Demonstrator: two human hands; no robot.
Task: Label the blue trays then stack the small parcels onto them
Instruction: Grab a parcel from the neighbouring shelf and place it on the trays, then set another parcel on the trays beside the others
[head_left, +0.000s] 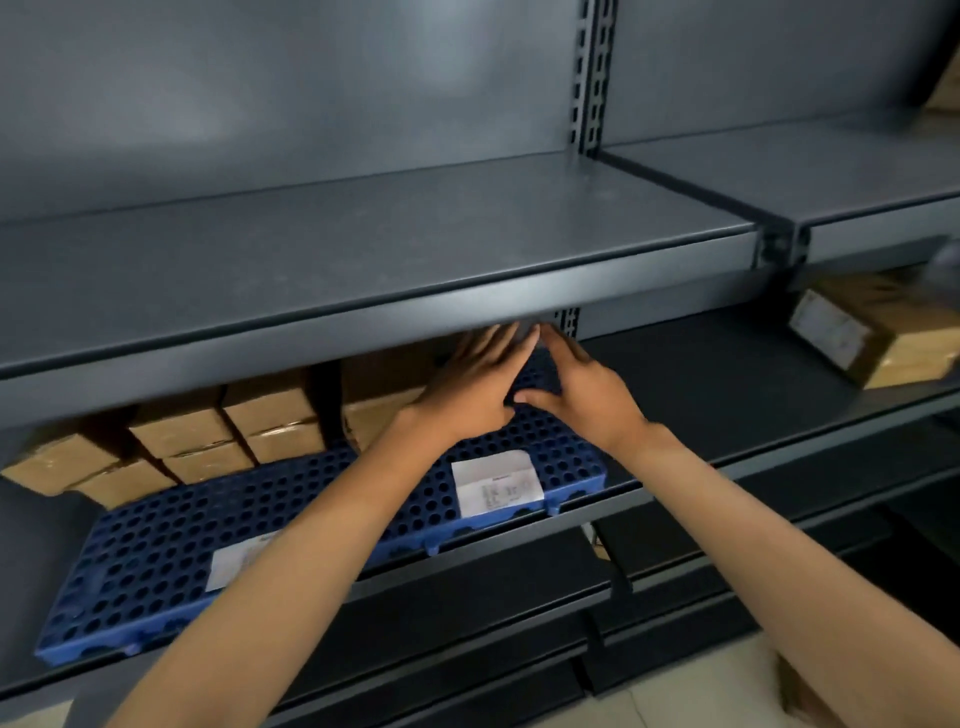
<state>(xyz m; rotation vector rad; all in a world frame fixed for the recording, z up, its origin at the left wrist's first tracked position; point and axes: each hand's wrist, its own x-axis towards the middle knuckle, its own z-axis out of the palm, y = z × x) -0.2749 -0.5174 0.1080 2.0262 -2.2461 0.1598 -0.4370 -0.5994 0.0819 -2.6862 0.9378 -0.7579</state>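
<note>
Two blue perforated trays lie end to end on the middle shelf, the left tray (156, 561) and the right tray (566, 457). Each carries a white label, one (236, 561) on the left tray and one (496, 483) on the right. Several small brown parcels (208, 441) stand in a row at the back of the trays, and one parcel (379, 400) sits just left of my hands. My left hand (472, 384) and my right hand (576, 384) hover together over the back of the right tray, fingers spread, holding nothing.
The grey upper shelf (363, 270) overhangs my fingertips. A larger brown box with a white label (878, 332) sits on the shelf to the right. Dark lower shelves (519, 623) run beneath, with a pale floor and another cardboard box (800, 696) at bottom right.
</note>
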